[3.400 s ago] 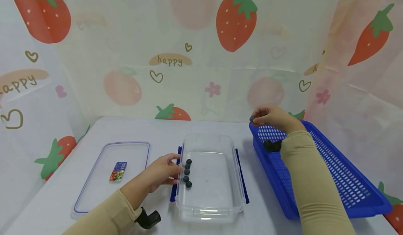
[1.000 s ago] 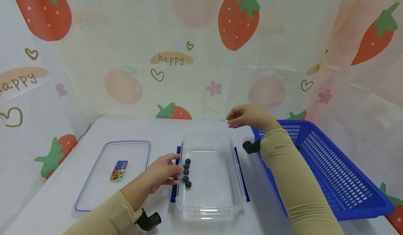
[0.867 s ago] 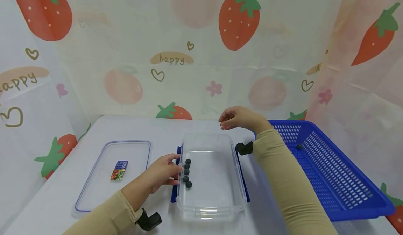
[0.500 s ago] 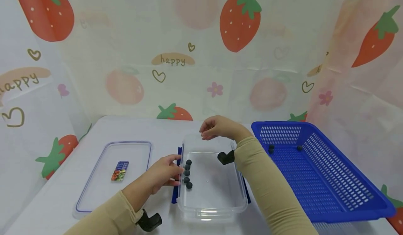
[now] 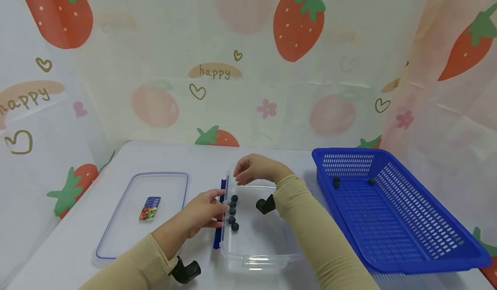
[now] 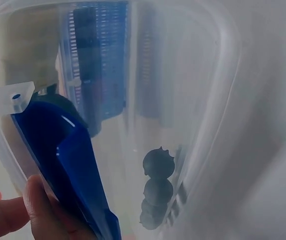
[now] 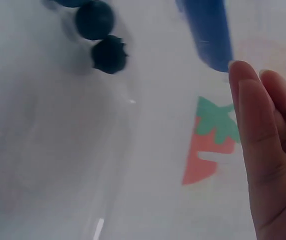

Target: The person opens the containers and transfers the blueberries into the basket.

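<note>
In the head view, my left hand (image 5: 202,214) grips the left side of a clear plastic box (image 5: 264,255), its fingers at the blue side latch (image 5: 218,237). Several dark blueberries (image 5: 232,211) lie in a line inside, along that wall. The left wrist view shows some of them (image 6: 159,164) through the clear plastic, beside the latch (image 6: 67,155). Over the box's far left corner hovers my right hand (image 5: 261,169), fingers loosely bent. No berry shows at its fingers (image 7: 255,115) in the right wrist view, where blueberries (image 7: 109,54) sit off to the left.
On the right stands a blue perforated basket (image 5: 404,221) with a few blueberries (image 5: 371,181) at its far end. A clear lid with a blue seal (image 5: 116,215) and a printed label (image 5: 150,208) lies at left. Strawberry-print sheets enclose the table.
My right hand, which held a blueberry at the basket's far left corner 3.4 seconds ago, has moved left and down to the box and shows none now. The left hand stays put.
</note>
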